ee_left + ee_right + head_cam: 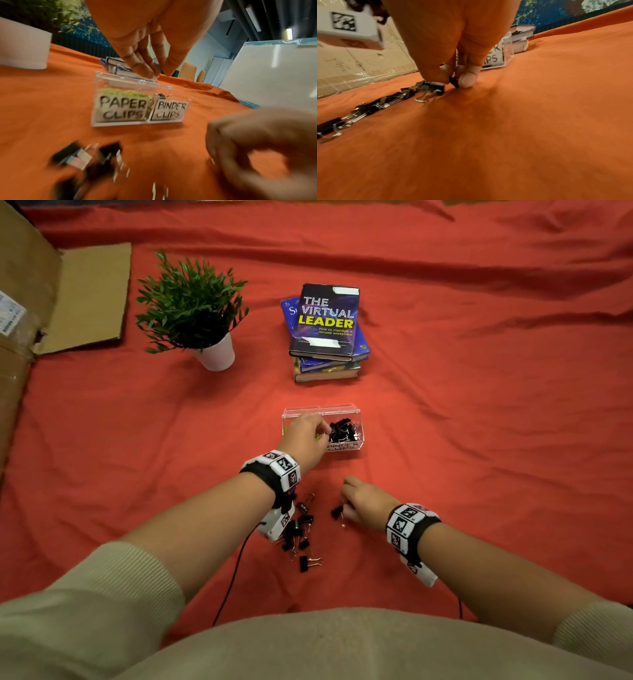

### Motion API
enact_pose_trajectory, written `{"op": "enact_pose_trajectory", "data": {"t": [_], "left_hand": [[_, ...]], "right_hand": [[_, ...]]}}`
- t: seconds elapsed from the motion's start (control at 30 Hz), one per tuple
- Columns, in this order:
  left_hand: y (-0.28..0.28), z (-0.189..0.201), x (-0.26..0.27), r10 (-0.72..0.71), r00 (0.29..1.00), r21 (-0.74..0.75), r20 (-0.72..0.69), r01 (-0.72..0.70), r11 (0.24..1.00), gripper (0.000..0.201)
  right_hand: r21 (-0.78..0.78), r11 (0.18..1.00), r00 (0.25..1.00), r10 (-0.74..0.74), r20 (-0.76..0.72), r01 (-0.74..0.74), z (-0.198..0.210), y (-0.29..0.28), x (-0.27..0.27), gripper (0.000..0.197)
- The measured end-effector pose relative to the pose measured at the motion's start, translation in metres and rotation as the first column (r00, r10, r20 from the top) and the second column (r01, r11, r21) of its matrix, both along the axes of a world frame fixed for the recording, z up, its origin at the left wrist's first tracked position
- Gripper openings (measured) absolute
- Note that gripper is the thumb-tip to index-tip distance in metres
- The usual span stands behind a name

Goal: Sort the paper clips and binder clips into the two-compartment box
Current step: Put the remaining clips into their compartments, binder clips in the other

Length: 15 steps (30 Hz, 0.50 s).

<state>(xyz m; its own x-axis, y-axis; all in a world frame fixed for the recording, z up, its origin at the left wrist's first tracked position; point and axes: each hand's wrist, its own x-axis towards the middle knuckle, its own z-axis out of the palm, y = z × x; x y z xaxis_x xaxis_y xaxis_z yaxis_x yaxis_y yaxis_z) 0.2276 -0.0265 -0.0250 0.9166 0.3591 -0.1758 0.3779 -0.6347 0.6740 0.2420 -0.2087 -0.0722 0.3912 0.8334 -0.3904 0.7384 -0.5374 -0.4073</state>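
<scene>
Beige sleeves (113, 580) of my own jumper fill the bottom of the head view, and past them both forearms reach out over the red cloth (479, 440). My right hand (368, 503) is down on the cloth, thumb and forefinger pinching one black binder clip (454, 81) that stands apart from the loose binder clips (301, 534) scattered just under my left wrist. My left hand (303, 436) hangs over the clear two-compartment box (356, 410), fingertips (145, 71) drawn together and pointing down above the left side, labelled for paper clips; whether they hold anything I cannot tell, since nothing shows between them. Green paper clips (123, 93) lie in that left compartment, and a heap of black binder clips (344, 430) fills the right one. To do my present step well, I judge I should grip the pinched clip by its black body, not its wire handles, so it cannot swing or spring open, lift it straight off the cloth to avoid snagging a fold, and carry it to the right compartment. My left hand sits in the path, so I ought to clear it before the right arrives, or the two will jostle above the box. Dropping from low over the heap should stop the clip bouncing across the divider into the paper clips. Only binder clips seem left on the cloth, so the sorting looks well advanced.
</scene>
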Motion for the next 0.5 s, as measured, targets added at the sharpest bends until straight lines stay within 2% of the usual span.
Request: {"op": "enact_pose_trajectory", "data": {"t": [0.07, 0.13, 0.2, 0.27, 0.33, 0.4, 0.5], "left_hand": [[0.001, -0.005, -0.023, -0.049, 0.996, -0.007, -0.069, 0.049, 0.999, 0.01], [0.0, -0.013, -0.05, -0.152, 0.968, -0.001, -0.2, 0.155, 0.988, 0.009], [-0.002, -0.021, -0.074, -0.272, 0.906, 0.037, -0.324, 0.3, 0.953, 0.013], [-0.005, -0.031, -0.093, -0.352, 0.836, 0.075, -0.42, 0.419, 0.905, 0.022], [-0.008, -0.039, -0.106, -0.383, 0.808, 0.091, -0.448, 0.468, 0.879, 0.028], [-0.009, -0.046, -0.113, -0.385, 0.814, 0.098, -0.435, 0.468, 0.878, 0.03], [-0.01, -0.052, -0.116, -0.373, 0.832, 0.101, -0.411, 0.448, 0.888, 0.029]], "right_hand": [[0.019, 0.999, 0.999, -0.041, -0.016, 0.041, 0.002, -0.001, 0.008, 0.02], [0.07, 0.99, 0.991, -0.122, -0.054, 0.126, 0.004, 0.0, 0.015, 0.014], [0.148, 0.957, 0.967, -0.239, -0.087, 0.25, 0.01, 0.004, 0.024, 0.008], [0.236, 0.889, 0.919, -0.368, -0.141, 0.392, 0.022, 0.012, 0.036, 0.003], [0.343, 0.812, 0.881, -0.449, -0.151, 0.472, 0.038, 0.024, 0.052, 0.001], [0.413, 0.773, 0.871, -0.475, -0.127, 0.482, 0.05, 0.038, 0.066, 0.001], [0.383, 0.811, 0.89, -0.45, -0.074, 0.442, 0.052, 0.055, 0.078, 0.003]]}}
